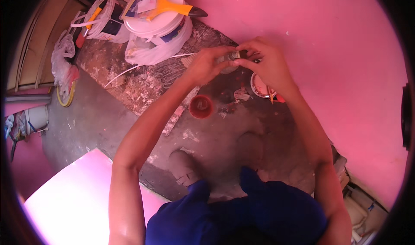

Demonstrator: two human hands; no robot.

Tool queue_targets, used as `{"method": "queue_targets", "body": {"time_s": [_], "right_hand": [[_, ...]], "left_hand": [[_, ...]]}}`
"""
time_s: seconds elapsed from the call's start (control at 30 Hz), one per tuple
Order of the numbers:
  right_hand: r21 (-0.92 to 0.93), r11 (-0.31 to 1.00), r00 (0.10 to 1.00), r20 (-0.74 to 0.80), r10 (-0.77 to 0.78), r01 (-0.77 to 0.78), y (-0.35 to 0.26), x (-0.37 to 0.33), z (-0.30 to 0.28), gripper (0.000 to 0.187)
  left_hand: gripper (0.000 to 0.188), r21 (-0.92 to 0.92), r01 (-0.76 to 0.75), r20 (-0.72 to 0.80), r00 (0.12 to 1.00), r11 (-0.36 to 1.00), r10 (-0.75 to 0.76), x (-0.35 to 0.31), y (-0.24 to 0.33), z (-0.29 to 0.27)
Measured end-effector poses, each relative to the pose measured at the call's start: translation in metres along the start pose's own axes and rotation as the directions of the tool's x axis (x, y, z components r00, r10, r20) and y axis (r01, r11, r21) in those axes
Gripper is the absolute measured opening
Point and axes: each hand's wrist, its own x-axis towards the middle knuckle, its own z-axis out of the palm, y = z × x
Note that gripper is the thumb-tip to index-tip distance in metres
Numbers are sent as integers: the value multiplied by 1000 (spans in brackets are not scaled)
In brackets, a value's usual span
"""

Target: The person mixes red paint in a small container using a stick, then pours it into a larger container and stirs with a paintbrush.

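A small clear bottle [229, 67] is gripped in my left hand [205, 64], its neck pointing right. My right hand [270, 65] closes its thumb and fingers around the dark cap [243, 54] at the neck. Whether the cap is loose cannot be seen. Below my hands, a red cup [201, 106] stands on the stained floor. Under my right wrist sits a round paint tin [259, 86], partly hidden by the arm, with a thin wooden-looking stick across its rim.
A lidded white bucket [173, 22] carries a wide yellow-handled brush [166, 7]. Beside it, another white bucket [110, 28] bears an orange-handled brush. A coil of thin wire [175, 72] lies on a paint-spattered board [125, 83]. The pink wall [341, 72] rises at right.
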Motion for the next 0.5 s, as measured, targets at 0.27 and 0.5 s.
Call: {"method": "queue_targets", "body": {"time_s": [0.27,0.5], "right_hand": [[-211,975,997,59,-52,64,33,9,6,33],[-246,958,988,69,-136,149,36,18,7,31]], "left_hand": [[44,1,-154,-12,988,988,154,24,-32,21],[42,-71,-105,2,994,992,106,33,-48,22]]}}
